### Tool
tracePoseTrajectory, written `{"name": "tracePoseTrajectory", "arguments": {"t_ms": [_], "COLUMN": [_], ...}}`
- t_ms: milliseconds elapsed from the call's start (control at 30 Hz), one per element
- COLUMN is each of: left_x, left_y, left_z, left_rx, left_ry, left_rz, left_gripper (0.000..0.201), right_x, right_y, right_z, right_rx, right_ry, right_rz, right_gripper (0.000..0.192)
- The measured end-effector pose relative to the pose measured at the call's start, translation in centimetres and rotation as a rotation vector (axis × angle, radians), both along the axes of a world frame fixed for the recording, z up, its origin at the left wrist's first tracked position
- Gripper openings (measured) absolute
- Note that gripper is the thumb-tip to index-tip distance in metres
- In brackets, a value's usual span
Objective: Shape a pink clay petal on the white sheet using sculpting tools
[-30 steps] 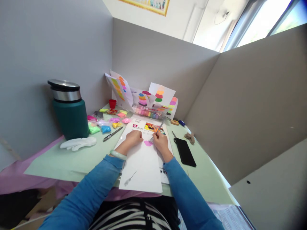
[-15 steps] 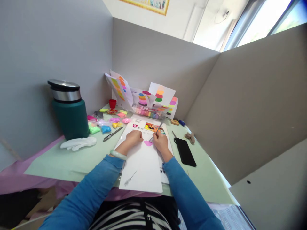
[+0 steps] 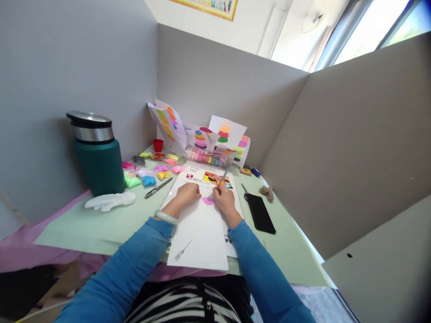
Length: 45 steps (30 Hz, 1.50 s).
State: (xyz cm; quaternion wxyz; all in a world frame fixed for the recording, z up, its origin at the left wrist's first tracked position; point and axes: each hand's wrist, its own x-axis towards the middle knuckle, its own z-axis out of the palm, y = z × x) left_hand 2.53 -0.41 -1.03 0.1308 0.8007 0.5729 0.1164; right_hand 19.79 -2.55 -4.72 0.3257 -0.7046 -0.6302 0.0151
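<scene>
Both arms are in long bright blue sleeves, smooth knit, running right down to the wrists. A pale green bangle [image 3: 165, 217] rings the left wrist, just past the cuff. The left hand [image 3: 187, 194] and right hand [image 3: 225, 200] are bare, with no gloves or rings visible. Below the arms, a black-and-white striped garment covers the lap.

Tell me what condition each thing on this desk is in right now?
Left hand: curled, pressing down on the white sheet.
Right hand: shut on the fork.
Fork: tilted, tines at the pink clay.
Pink clay: flattened on the sheet.
White sheet: lying flat.
Green flask: upright, lid on.
Black phone: lying flat, screen dark.
Pen: lying loose.
White glove: lying unworn.
</scene>
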Motion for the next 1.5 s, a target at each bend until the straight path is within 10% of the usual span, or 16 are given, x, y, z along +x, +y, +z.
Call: {"name": "tracePoseTrajectory", "arguments": {"t_ms": [1500], "left_x": [-0.1], "left_y": [0.2], "left_z": [-0.2], "left_rx": [0.003], "left_ry": [-0.004], "left_rz": [-0.008], "left_gripper": [0.02], "right_x": [0.4], "right_y": [-0.2], "right_z": [0.2], "right_rx": [0.045], "right_ry": [0.02], "right_rz": [0.035], "right_gripper": [0.024]}}
